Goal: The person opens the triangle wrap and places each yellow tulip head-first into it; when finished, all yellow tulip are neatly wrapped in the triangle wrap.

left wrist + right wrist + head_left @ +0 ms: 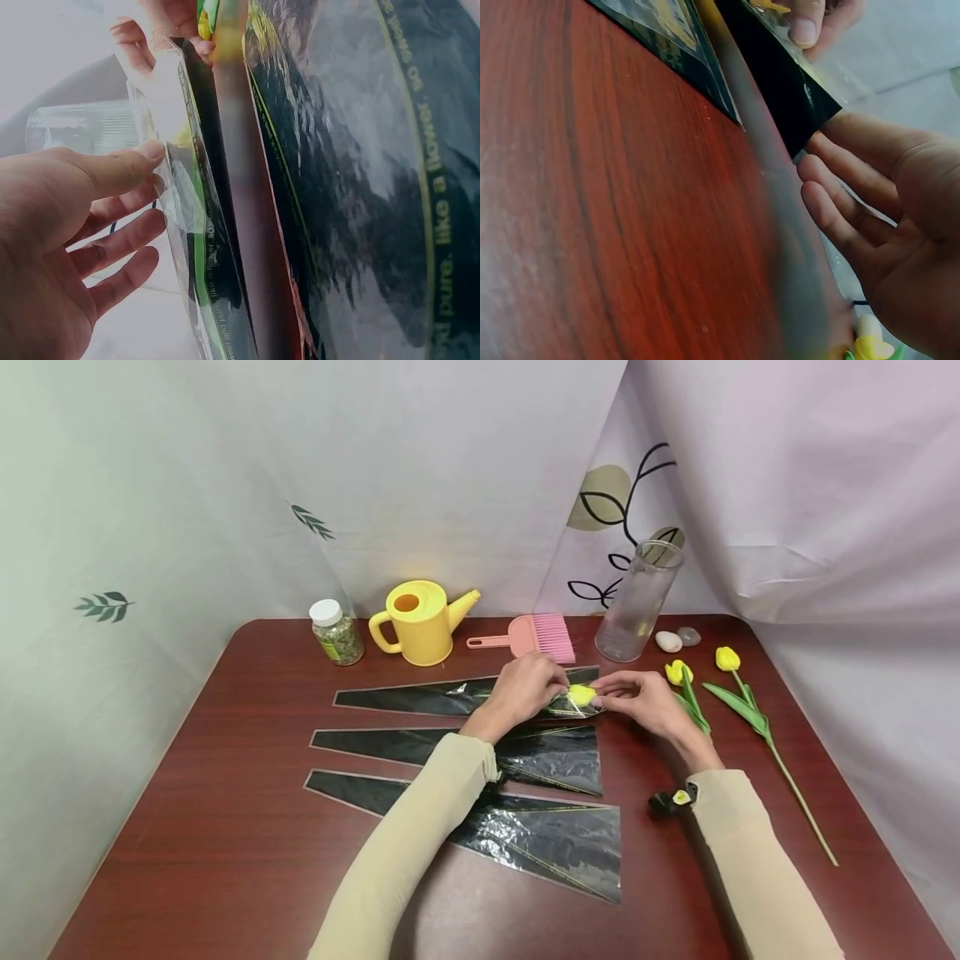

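Observation:
A yellow tulip lies in the wide end of the farthest black and clear flower sleeve, between the two hands. My left hand pinches the sleeve's edge between thumb and forefinger; in the left wrist view the other fingers of that hand are spread loosely. At the sleeve's mouth, my right hand grips the rim. The right wrist view shows a black corner of the sleeve between thumb and fingers of that hand. Most of the tulip's stem is hidden.
Two more sleeves, a middle one and a near one, lie closer. Behind stand a jar, yellow watering can, pink brush and clear vase. Stones and two tulips are at right.

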Tool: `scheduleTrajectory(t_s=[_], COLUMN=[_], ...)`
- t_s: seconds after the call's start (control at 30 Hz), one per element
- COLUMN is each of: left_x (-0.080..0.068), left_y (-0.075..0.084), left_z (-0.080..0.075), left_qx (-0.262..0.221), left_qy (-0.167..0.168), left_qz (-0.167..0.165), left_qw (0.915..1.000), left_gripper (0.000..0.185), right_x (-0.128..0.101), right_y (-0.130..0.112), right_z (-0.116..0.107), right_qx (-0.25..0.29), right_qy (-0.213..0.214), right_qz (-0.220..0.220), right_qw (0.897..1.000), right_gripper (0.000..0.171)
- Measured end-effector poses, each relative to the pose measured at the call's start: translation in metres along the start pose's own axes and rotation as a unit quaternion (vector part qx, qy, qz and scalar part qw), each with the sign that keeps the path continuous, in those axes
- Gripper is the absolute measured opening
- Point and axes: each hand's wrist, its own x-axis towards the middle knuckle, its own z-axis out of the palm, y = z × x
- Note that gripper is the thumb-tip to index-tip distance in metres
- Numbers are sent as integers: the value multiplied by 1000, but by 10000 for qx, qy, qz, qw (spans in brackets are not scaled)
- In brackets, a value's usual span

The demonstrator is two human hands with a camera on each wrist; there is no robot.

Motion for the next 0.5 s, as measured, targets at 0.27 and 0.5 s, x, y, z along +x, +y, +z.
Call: scheduleTrajectory(t_s=[0.27,0.5], left_x=[1,1], left_y=[-1,-4], left_z=[3,4], left_qx=[1,115], left_qy=[-37,22], left_qz=[1,-108], left_qw=[10000,9999], left_gripper=[8,8], right_x=[2,-4], right_y=[3,1], right_z=[1,-2], right_qx=[43,-211], right_qy=[35,196], right_qz=[51,0], right_qw=[10000,9996], right_gripper=[27,27])
